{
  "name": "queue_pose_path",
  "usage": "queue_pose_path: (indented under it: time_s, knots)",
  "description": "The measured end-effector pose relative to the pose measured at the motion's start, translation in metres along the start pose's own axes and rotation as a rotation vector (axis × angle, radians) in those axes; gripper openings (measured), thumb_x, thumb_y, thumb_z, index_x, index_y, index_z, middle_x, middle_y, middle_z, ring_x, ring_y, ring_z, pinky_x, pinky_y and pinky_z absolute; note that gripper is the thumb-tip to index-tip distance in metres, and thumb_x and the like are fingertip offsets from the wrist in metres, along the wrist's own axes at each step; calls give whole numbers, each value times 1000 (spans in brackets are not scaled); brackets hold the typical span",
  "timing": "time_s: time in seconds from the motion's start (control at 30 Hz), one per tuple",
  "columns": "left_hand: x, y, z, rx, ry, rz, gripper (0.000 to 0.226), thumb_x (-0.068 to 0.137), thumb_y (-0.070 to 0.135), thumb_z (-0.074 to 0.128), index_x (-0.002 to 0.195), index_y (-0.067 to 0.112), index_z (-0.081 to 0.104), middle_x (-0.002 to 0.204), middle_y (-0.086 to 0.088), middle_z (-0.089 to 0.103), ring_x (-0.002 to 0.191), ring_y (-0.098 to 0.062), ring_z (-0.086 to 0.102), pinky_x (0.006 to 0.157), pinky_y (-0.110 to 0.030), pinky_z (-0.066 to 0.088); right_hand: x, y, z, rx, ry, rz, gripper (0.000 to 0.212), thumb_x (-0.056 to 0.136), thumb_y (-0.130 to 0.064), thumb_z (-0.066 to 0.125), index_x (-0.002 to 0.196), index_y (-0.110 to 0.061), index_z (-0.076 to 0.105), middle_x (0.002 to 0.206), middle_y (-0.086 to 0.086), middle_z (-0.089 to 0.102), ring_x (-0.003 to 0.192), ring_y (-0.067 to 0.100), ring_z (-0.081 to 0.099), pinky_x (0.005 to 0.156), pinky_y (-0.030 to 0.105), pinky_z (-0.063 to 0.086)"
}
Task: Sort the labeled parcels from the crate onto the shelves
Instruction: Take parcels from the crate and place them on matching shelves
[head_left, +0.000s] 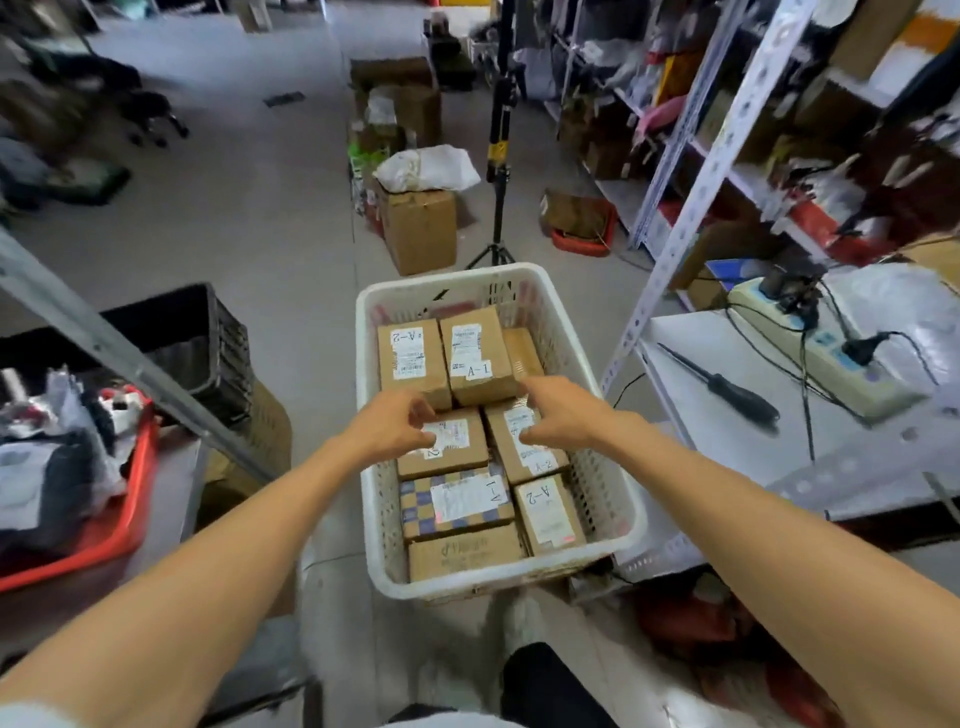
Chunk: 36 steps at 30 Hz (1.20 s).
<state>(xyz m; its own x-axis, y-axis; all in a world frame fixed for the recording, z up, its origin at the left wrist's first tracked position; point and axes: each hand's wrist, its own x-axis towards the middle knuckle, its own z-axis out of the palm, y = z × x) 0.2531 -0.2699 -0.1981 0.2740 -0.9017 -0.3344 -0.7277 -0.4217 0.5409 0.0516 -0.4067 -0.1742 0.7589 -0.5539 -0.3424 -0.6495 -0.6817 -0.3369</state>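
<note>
Left hand (395, 423) and right hand (563, 410) hover over parcels (415, 353) in crate (447, 278), fingers loosely curled, gripping nothing visible.

Soft, even indoor light, faint shadows. Crate (376, 499) sharp at centre; shelves (696, 208) blurred, edges bowed.

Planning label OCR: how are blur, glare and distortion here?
Head view centre: sharp, the A-1 parcel label in the crate reads cleanly. Head view edges: shelves and red tray smeared, shelf posts leaning from wide-angle distortion. Light flat, no glare on labels. Left hand and right hand cover parts of two labels.
</note>
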Motion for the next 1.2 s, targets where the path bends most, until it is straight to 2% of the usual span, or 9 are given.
queue_pose_path:
  time_s: [0.17,0.33,0.47,0.6,0.67,0.73,0.87,1.07,1.2]
  knots:
    - [28,-9,-1,-74,8,-90,33,83,23,71,113,14,62,108,-1,66,98,-14,62,89,-32,53,56,18,-3,-27,-83,-21,32,76,-24,69,96,-17,45,98,4,56,84,20,56,57,28,44]
    - [59,-16,3,-108,69,-181,32,82,18,70,113,13,63,106,-2,66,93,-13,60,84,-26,50,103,50,4,-18,-176,-13,43,78,-21,68,116,-11,49,104,2,54,88,20,55,59,27,45]
    - [84,-25,18,-123,67,-232,31,82,18,70,111,14,64,103,-1,66,95,-15,61,89,-35,53,140,68,24,87,-203,100,44,80,-20,68,118,-7,52,109,10,60,92,23,59,76,37,54]
    - [120,-40,45,-140,39,-269,31,81,23,71,111,17,64,97,3,64,90,-13,60,81,-31,52,176,80,60,141,-158,148,56,83,-18,64,132,-4,40,123,17,57,107,31,56,84,38,50]
    - [137,-48,61,-155,15,-278,29,80,25,72,108,20,64,94,5,64,90,-13,60,84,-35,51,195,89,80,215,-86,178,61,85,-19,64,137,-4,36,131,18,53,116,32,53,89,35,46]
    - [153,-57,78,-177,8,-278,27,79,24,73,104,22,65,90,6,63,91,-14,61,86,-37,51,216,101,100,338,-12,251,63,85,-22,65,138,-4,35,136,16,50,121,30,50,91,32,43]
    - [181,-81,108,-220,19,-289,25,78,22,72,102,22,66,85,8,63,88,-14,62,87,-36,52,253,134,136,522,48,448,77,86,-36,68,146,-6,30,148,13,39,135,30,38,109,38,35]
    - [192,-110,151,-335,58,-334,23,76,19,73,97,22,67,83,7,65,82,-13,63,85,-37,53,291,172,172,751,50,543,87,77,-50,72,146,-14,32,142,7,48,126,27,49,106,42,41]
    - [190,-118,168,-408,77,-319,20,74,15,69,91,26,66,75,10,65,76,-9,64,81,-34,55,311,173,183,1043,53,583,94,66,-54,75,143,-17,35,134,5,53,120,24,53,103,46,44]
